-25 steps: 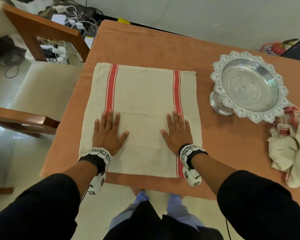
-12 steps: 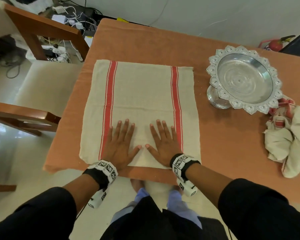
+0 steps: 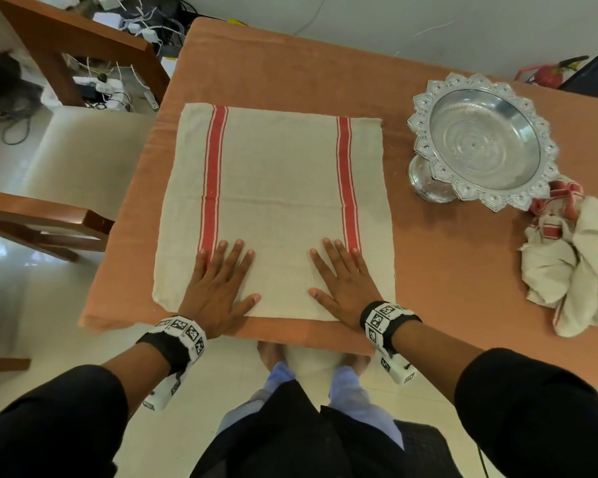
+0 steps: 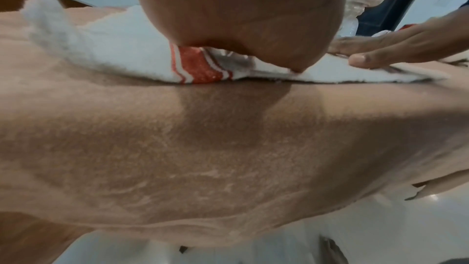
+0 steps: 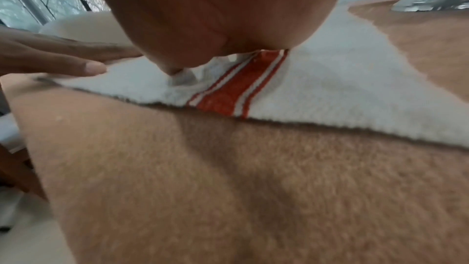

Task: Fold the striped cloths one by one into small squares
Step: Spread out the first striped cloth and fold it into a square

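Note:
A beige cloth with two red stripes (image 3: pixel 277 188) lies flat on the orange-covered table (image 3: pixel 428 263), its near edge close to the table's front. My left hand (image 3: pixel 218 284) lies palm down on the cloth's near left part, fingers straight over the left stripe. My right hand (image 3: pixel 346 281) presses flat on the near right part beside the right stripe. In the left wrist view the palm (image 4: pixel 243 11) covers the cloth (image 4: pixel 121 53); the right wrist view shows the palm (image 5: pixel 218 11) above the striped edge (image 5: pixel 228 95). A crumpled heap of striped cloths (image 3: pixel 573 263) sits at the right.
A silver pedestal bowl (image 3: pixel 480 139) with a scalloped rim stands at the back right, next to the crumpled heap. A wooden chair with a cream seat (image 3: pixel 80 153) is left of the table. Cables and power strips (image 3: pixel 125 25) lie on the floor behind.
Both flat hands slid toward me and inward over the cloth, then spread apart again toward the stripes. The cloth stays flat.

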The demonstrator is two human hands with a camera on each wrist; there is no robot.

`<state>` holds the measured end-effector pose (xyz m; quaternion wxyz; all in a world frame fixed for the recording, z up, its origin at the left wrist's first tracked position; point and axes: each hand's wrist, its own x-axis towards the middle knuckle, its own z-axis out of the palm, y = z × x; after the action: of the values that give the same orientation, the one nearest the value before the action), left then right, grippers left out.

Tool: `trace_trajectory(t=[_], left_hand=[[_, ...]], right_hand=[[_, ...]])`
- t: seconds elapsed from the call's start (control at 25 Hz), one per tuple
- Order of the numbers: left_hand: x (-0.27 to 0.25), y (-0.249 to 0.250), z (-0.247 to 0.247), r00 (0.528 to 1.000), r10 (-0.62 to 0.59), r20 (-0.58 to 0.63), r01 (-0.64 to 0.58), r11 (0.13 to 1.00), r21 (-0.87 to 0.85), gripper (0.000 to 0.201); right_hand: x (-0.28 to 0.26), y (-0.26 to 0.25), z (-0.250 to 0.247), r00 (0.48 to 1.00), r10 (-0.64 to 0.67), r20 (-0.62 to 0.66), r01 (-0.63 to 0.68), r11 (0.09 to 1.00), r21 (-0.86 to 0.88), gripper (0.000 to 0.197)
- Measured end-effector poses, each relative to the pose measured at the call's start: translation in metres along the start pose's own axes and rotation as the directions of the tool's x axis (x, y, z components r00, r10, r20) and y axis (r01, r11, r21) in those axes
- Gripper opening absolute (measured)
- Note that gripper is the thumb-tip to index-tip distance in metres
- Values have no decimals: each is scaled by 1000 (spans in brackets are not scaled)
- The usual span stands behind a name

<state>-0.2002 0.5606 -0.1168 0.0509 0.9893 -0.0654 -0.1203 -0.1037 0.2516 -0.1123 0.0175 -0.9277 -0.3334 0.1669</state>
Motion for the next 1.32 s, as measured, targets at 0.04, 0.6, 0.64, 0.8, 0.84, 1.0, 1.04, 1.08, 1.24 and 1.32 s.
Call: trace_trajectory(t=[0.04, 0.6, 0.64, 0.8, 0.84, 1.0, 1.04, 1.08, 1.24, 1.32], left_hand=[[2, 5, -2, 1000, -3, -3, 3, 1000, -12, 86], [61, 115, -27, 920, 392, -18, -389, 904, -176, 32], [63, 121, -28, 915, 404, 5, -397, 901, -176, 38], [71, 139, -30, 916, 399, 46, -382, 900, -211, 56], [72, 140, -31, 917, 395, 50, -378, 903, -205, 57], [80, 147, -31, 905, 422, 57, -405, 894, -192, 46], [82, 149, -32, 902, 429, 47, -412, 888, -204, 42], [86, 150, -35, 903, 429, 34, -412, 885, -215, 38], [103, 161, -50, 905, 426, -5, -416, 881, -226, 32], [105, 179, -52, 867, 498, 21, -482, 848, -219, 34]], right_hand=[[0, 2, -3, 1000, 12, -9, -12, 999, 32, 77], [-61, 51, -41, 967, -37, 252, 10, 994, 108, 15], [-59, 51, -44, 969, -28, 246, 5, 996, 91, 11], [-50, 50, -53, 980, 28, 196, -49, 994, 103, 22], [-45, 51, -54, 982, 91, 168, -114, 984, 134, 23], [-17, 63, -54, 890, 449, 83, -451, 839, 304, 41], [-10, 66, -54, 853, 510, 113, -516, 789, 333, 47], [-3, 68, -55, 820, 555, 141, -566, 748, 346, 51], [14, 75, -54, 749, 645, 152, -649, 669, 361, 54], [21, 79, -57, 746, 649, 147, -647, 654, 392, 48]])
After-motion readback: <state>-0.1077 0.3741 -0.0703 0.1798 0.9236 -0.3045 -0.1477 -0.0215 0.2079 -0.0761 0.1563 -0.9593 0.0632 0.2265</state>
